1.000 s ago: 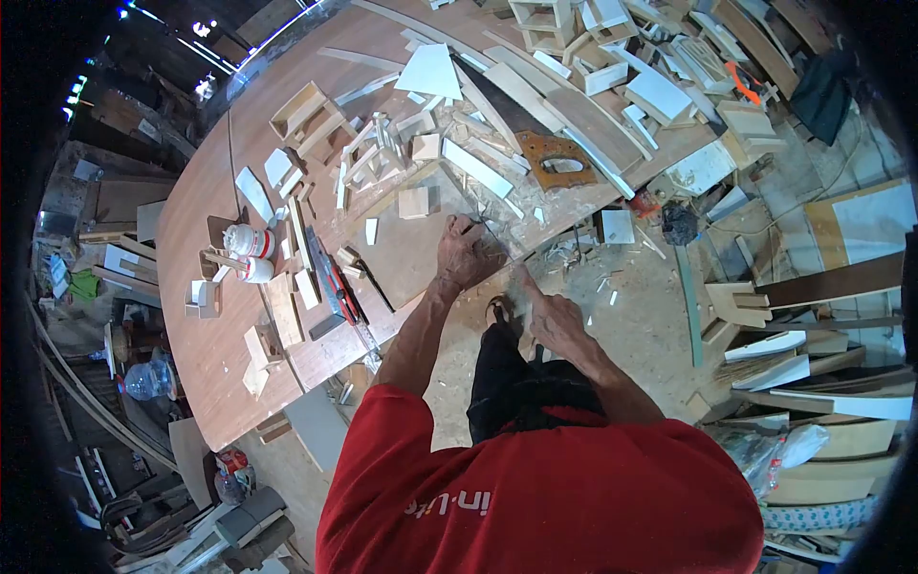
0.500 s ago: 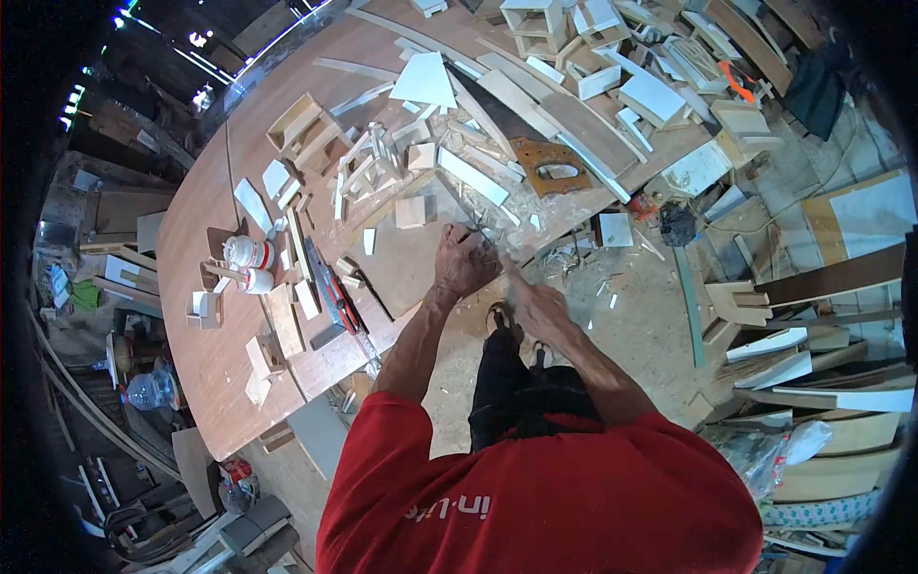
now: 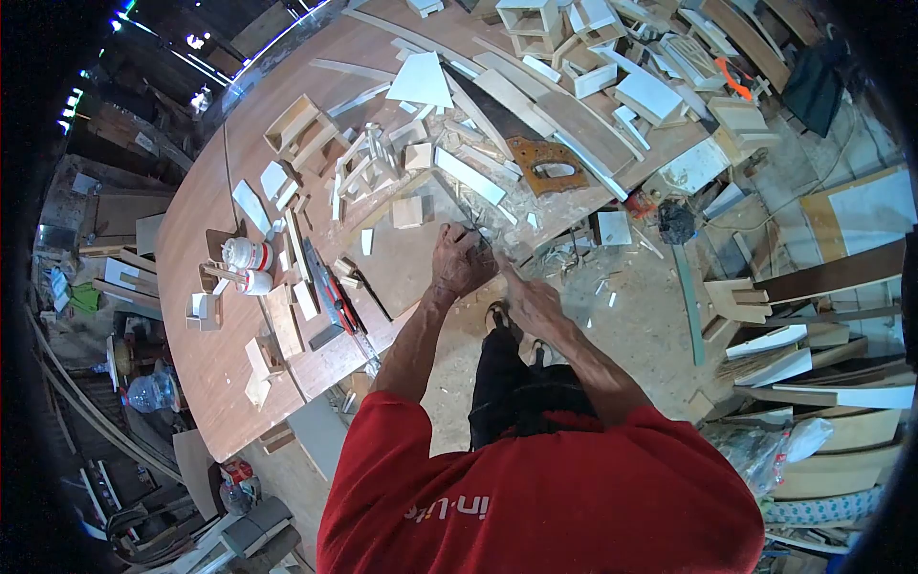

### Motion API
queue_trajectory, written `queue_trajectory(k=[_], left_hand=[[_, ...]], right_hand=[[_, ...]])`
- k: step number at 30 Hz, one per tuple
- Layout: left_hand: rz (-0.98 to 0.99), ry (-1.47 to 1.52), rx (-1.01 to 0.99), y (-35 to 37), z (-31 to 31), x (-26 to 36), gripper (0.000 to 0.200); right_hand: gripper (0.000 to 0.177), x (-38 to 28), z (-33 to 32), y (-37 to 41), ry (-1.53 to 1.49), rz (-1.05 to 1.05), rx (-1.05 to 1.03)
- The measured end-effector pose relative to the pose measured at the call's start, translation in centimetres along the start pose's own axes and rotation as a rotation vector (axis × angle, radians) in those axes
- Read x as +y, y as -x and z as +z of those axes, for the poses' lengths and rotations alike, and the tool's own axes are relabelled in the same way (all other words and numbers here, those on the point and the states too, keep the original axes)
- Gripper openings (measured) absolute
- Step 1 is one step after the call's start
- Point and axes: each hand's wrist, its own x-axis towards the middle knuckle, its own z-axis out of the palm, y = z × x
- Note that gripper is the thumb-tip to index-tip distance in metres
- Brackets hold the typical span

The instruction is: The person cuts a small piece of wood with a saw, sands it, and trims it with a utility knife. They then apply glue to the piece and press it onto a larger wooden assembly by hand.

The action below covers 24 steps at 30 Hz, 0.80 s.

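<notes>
My left hand [image 3: 463,262] is at the near edge of the worktable [image 3: 210,373], its fingers bent over something small and dark that I cannot make out. Just to its right, my right hand [image 3: 532,304] is closed, with the index finger reaching toward the left hand's fingertips. What it holds, if anything, is hidden. A small wooden block [image 3: 408,212] lies on the board just beyond my left hand. The handsaw [image 3: 549,166] with a brown wooden handle rests farther back to the right, among wood scraps.
White glue bottles [image 3: 246,253] stand on the left of the table. A red and black tool [image 3: 337,304] lies near its front edge. Small wooden frames [image 3: 531,27] are piled at the back right. Boards [image 3: 837,277] lean at the right.
Both hands stay at the table edge. My right hand has shifted slightly up and to the left, and the view has moved a little.
</notes>
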Motion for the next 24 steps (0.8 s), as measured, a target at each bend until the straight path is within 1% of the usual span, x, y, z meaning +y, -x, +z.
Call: queue_trajectory(k=[1, 2, 4, 5, 7, 8, 9, 10, 11, 13, 15, 17, 19, 21, 22, 24], left_hand=[[0.002, 0.002, 0.003, -0.2, -0.2, 0.3, 0.025], [-0.006, 0.007, 0.001, -0.3, -0.4, 0.6, 0.024], [-0.024, 0.008, 0.0, 0.0, -0.5, 0.7, 0.023], [-0.006, -0.01, 0.017, 0.0, -0.4, 0.6, 0.022], [0.023, -0.021, 0.034, -0.3, -0.1, 0.6, 0.022], [0.024, -0.016, 0.013, -0.4, -0.2, 0.4, 0.022], [0.021, -0.014, -0.011, -0.1, -0.2, 0.3, 0.022], [0.025, -0.016, -0.015, -0.1, -0.1, 0.0, 0.022], [0.017, -0.008, -0.007, 0.0, 0.0, -0.2, 0.022], [0.011, 0.002, 0.007, 0.1, 0.5, -0.7, 0.022], [0.013, 0.023, 0.031, 0.4, 0.8, -1.1, 0.021], [0.002, 0.009, 0.01, 0.7, 0.7, -1.5, 0.019], [0.002, 0.0, -0.006, 0.1, 0.5, -0.8, 0.018], [0.089, 0.021, 0.065, -0.3, -0.3, 0.3, 0.018], [0.089, 0.019, 0.061, -0.2, -0.2, -0.1, 0.018], [0.086, 0.011, 0.056, 0.1, 0.5, -1.1, 0.019]], right_hand=[[0.086, -0.4, -0.7, 0.6, -0.008, 0.057, -0.061], [0.086, -0.2, -1.0, 1.5, -0.002, 0.055, -0.061], [0.087, -0.2, -1.3, 3.4, 0.028, 0.136, -0.127], [0.087, -0.3, -1.1, 3.0, 0.025, 0.137, -0.127], [0.086, -0.6, -1.3, 1.2, 0.019, 0.056, -0.051], [0.086, -0.1, -0.6, 0.1, 0.021, 0.058, -0.047], [0.086, 0.8, 0.9, -0.9, 0.015, 0.011, -0.001], [0.086, 0.8, 1.3, -1.5, 0.008, -0.036, 0.047], [0.086, 1.0, 1.3, -1.0, 0.006, -0.035, 0.05], [0.086, -0.2, -0.6, 0.8, -0.018, 0.107, -0.086], [0.087, -0.8, -1.8, 2.3, 0.034, 0.136, -0.116], [0.087, -1.0, -1.6, 2.3, 0.073, 0.173, -0.149], [0.085, -0.3, -0.8, 0.3, -0.011, 0.091, -0.089], [0.084, 0.2, 0.3, -0.9, 0.0, 0.051, -0.053], [0.084, 0.4, 0.8, -1.2, 0.013, 0.011, -0.018], [0.085, 0.7, 0.6, 1.2, -0.011, 0.029, -0.025]])
